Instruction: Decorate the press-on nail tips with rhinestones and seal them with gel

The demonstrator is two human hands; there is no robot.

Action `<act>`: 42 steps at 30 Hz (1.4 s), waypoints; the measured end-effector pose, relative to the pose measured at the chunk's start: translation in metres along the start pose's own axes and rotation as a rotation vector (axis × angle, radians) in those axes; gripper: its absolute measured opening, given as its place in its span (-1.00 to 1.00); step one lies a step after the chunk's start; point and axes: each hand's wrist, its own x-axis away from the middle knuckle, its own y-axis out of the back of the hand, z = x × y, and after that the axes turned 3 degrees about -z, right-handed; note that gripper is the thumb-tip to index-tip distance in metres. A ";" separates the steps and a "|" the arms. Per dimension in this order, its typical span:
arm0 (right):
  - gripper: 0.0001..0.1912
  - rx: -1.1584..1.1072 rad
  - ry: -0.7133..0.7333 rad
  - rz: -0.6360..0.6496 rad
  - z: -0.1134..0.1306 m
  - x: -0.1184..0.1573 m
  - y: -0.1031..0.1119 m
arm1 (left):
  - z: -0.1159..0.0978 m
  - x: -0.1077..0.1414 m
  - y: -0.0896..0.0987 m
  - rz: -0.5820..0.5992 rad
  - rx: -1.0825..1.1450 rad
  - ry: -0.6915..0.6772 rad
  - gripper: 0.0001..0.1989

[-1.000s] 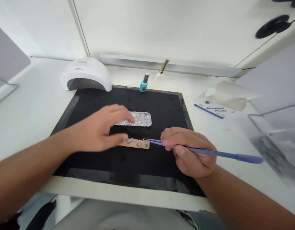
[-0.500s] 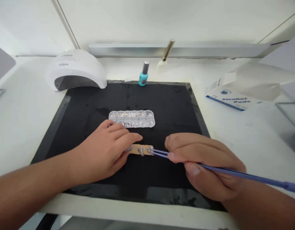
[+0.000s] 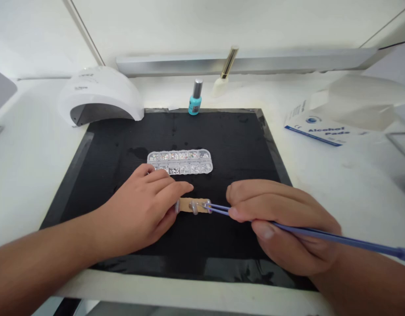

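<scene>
A narrow tan strip (image 3: pixel 186 204) bearing several shiny nail tips lies low over the black mat. Its left end is in my left hand (image 3: pixel 145 204), whose thumb and fingers are closed around it; the grip itself is partly hidden. My right hand (image 3: pixel 284 219) pinches a pair of blue tweezers (image 3: pixel 307 233). The tweezers' tips reach the right part of the strip, at the nail tip (image 3: pixel 207 206) there. Whether a small piece sits between the tips is too small to tell. Just beyond my left fingers is a clear compartment box (image 3: pixel 207 161) of tiny rhinestones.
Along the far edge of the black mat (image 3: pixel 235 145) stands a turquoise polish bottle (image 3: pixel 195 104). Behind it is a cream bottle with a gold cap (image 3: pixel 229 63). A white nail lamp (image 3: pixel 103 90) is at the back left, an alcohol pads box (image 3: pixel 317 129) at the right.
The camera view has shifted slightly. Both hands keep their holds, and the tweezers' tips stay at the right part of the strip.
</scene>
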 end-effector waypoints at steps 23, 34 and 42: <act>-0.78 0.024 -0.038 0.145 0.000 -0.003 0.007 | -0.004 0.000 0.011 0.003 0.144 -0.036 -0.66; -0.82 0.067 -0.003 0.152 -0.002 -0.002 0.004 | -0.005 -0.002 0.009 0.055 0.142 -0.036 -0.77; -0.83 0.082 0.006 0.152 0.000 -0.003 0.006 | -0.004 -0.001 0.009 0.052 0.141 -0.052 -0.75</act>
